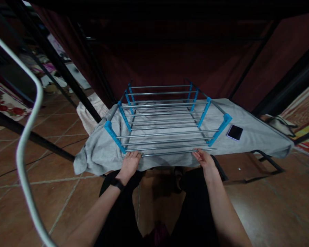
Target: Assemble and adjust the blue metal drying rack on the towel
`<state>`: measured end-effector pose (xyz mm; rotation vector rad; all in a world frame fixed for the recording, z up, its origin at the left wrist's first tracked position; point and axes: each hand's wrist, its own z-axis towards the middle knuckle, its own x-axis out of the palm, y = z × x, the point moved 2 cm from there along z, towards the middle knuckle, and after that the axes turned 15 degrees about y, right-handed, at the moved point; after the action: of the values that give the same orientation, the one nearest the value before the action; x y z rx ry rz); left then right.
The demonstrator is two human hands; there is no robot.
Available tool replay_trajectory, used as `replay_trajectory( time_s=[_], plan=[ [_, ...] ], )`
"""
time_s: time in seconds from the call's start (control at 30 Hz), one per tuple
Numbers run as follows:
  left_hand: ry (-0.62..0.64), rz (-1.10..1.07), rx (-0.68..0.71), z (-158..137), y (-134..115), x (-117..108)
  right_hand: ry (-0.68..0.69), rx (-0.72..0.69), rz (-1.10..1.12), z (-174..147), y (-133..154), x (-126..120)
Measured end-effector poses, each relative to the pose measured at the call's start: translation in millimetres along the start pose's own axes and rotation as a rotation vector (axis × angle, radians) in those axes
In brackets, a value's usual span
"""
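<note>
A rack (167,133) of thin metal tubes and blue plastic brackets (115,137) stands on a grey cloth. Along its near side lies a separate metal tube (170,153), outside the brackets. Close to the left end of this tube, my left hand (130,163) has its fingers curled over it, knuckles up; a dark band is on that wrist. My right hand (204,159) pinches the same tube near its right end, palm partly turned up. The tube's tip sticks out past the right fingers, just below the near right bracket.
The grey cloth (257,137) covers a low table with a black metal frame (270,161). A phone (235,132) lies on it, right of the rack. A white curved tube (22,147) crosses the left side. Dark posts (56,65) and a dark red curtain (164,65) stand behind.
</note>
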<state>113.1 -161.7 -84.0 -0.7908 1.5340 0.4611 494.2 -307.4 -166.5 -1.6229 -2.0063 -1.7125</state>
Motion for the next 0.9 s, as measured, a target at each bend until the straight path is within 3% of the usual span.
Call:
replay_trajectory(
  time_s=[0.13,0.3,0.47,0.7,0.9],
  plan=[
    [0.020,-0.132,-0.034,-2.5,6.8,-3.0,-0.032,-0.023,0.009,2.3,1.2,-4.3],
    [-0.002,-0.396,-0.122,-10.9,34.2,-4.1,-0.059,-0.022,0.002,6.2,4.0,-9.7],
    [-0.065,-0.823,-0.265,-11.5,57.9,3.3,-0.050,-0.002,-0.031,2.8,4.0,-11.7],
    [-0.108,-1.533,-0.366,-15.0,59.4,27.5,-0.073,-0.022,-0.009,-1.4,-6.2,-7.7],
    [-0.178,-1.921,-0.473,-13.7,65.3,35.5,-0.055,-0.007,-0.008,1.6,-10.4,7.0]
  ],
)
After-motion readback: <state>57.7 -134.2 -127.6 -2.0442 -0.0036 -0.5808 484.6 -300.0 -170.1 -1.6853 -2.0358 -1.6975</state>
